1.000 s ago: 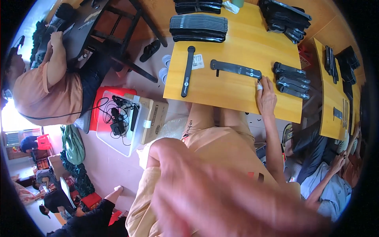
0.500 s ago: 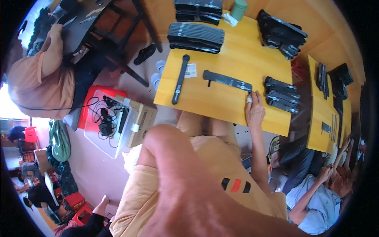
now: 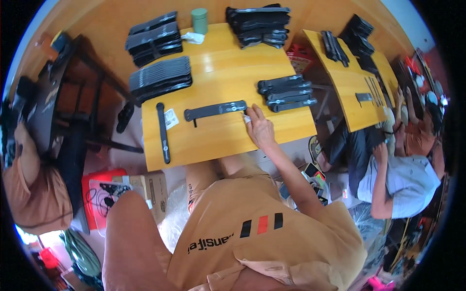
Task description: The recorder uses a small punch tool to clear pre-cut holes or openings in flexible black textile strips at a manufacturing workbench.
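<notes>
A flat black strap (image 3: 216,110) with rounded ends lies across the middle of the yellow table (image 3: 213,145). A small dark tab sticks out below its left part. My right hand (image 3: 262,130) is at the strap's right end, thumb and fingers closed there; a white wrap shows on one digit. To the left, a similar black strap (image 3: 163,133) lies lengthwise beside a white printed label (image 3: 171,119). My left arm (image 3: 132,237) rises at the lower left, bent, and its hand is out of view.
Bundles of black straps (image 3: 286,92) lie to the right, with more stacks (image 3: 161,77) at the back left and black packs (image 3: 258,26) at the back. A green canister (image 3: 199,21) stands near the wall. Co-workers sit on both sides, one in a light blue shirt (image 3: 403,182).
The view has turned, so the table sits further left in the picture. My left arm has shifted from the centre to the lower left. My right hand stays at the strap's right end.
</notes>
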{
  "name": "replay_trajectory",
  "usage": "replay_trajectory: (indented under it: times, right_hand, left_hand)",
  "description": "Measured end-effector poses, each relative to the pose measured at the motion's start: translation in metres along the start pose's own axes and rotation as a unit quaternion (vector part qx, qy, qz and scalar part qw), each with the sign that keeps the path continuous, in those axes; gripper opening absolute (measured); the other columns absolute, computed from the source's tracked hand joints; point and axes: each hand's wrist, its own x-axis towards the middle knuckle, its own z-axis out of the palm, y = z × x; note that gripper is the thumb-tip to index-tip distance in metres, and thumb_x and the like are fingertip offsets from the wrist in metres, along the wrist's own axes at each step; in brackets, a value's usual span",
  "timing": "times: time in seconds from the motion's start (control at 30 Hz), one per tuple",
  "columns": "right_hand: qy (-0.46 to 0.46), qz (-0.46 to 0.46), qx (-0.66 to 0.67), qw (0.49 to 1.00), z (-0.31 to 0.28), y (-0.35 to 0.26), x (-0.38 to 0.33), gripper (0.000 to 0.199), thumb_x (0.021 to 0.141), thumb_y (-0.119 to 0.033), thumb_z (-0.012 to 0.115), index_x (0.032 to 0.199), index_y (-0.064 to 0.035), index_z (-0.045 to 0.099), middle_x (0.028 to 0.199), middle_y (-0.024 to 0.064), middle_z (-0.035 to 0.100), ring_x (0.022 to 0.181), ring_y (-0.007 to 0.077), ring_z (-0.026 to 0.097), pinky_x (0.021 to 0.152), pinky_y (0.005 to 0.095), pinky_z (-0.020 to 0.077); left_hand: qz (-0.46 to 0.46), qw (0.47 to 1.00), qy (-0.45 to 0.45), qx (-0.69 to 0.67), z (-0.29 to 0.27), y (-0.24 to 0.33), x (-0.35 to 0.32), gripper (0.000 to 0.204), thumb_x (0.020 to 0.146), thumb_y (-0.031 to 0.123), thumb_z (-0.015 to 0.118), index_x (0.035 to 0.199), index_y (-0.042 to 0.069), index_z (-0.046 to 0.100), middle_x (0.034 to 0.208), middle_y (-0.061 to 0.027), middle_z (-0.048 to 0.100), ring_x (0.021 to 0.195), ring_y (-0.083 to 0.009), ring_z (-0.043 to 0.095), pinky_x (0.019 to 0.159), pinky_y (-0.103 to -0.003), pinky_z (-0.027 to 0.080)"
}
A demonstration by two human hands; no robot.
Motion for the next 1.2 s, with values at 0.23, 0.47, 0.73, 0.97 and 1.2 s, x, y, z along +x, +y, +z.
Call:
replay_trajectory:
  times: [0.23,0.47,0.73,0.97,1.2]
  right_hand:
    - [-0.028,0.031,-0.008,0.999,-0.004,-0.006,-0.001,0.038,0.076,-0.01,0.055,0.113,-0.0048,0.048,0.123,0.0195,0.047,0.077,0.0387,0.061,0.066,0.0451,0.0514]
    - [-0.037,0.051,-0.01,0.998,-0.003,-0.011,-0.007,0.037,0.076,-0.009,0.056,0.112,-0.0058,0.051,0.122,0.0166,0.048,0.083,0.0365,0.06,0.069,0.0445,0.051]
    - [0.03,-0.044,0.039,0.998,-0.006,-0.002,-0.003,0.031,0.08,-0.009,0.054,0.111,-0.0058,0.053,0.108,0.0176,0.054,0.085,0.0359,0.059,0.066,0.0428,0.0506]
    - [0.042,-0.039,0.142,0.988,-0.026,-0.046,-0.012,0.04,0.071,0.006,0.049,0.109,-0.0019,0.058,0.089,0.0173,0.056,0.071,0.033,0.058,0.062,0.0362,0.0473]
    - [-0.09,-0.067,0.239,0.965,-0.013,-0.087,-0.043,0.026,0.079,-0.004,0.055,0.105,-0.0056,0.059,0.089,0.0139,0.058,0.077,0.0293,0.06,0.063,0.0344,0.0499]
  left_hand:
    - [-0.063,0.994,0.033,0.079,-0.081,0.013,-0.109,0.041,0.086,0.025,0.048,0.109,-0.008,0.053,0.095,-0.0151,0.06,0.082,-0.0239,0.059,0.075,-0.036,0.047]
    - [-0.105,0.969,0.139,0.177,-0.083,0.002,0.021,0.037,0.087,0.022,0.048,0.11,-0.006,0.054,0.096,-0.012,0.061,0.083,-0.0217,0.059,0.076,-0.035,0.047]
    - [-0.051,0.825,0.308,0.47,-0.025,-0.016,0.036,0.037,0.085,0.026,0.057,0.108,-0.002,0.054,0.089,-0.0114,0.061,0.08,-0.0197,0.059,0.071,-0.032,0.047]
    - [-0.168,0.555,0.332,0.743,-0.063,-0.068,0.054,0.048,0.071,0.033,0.068,0.103,0.0,0.055,0.082,-0.0186,0.063,0.077,-0.035,0.062,0.067,-0.04,0.048]
    - [-0.253,0.836,0.379,0.306,-0.083,-0.053,0.025,0.012,0.074,0.017,0.063,0.072,0.006,0.057,0.054,-0.0023,0.052,0.051,-0.0123,0.053,0.046,-0.026,0.04]
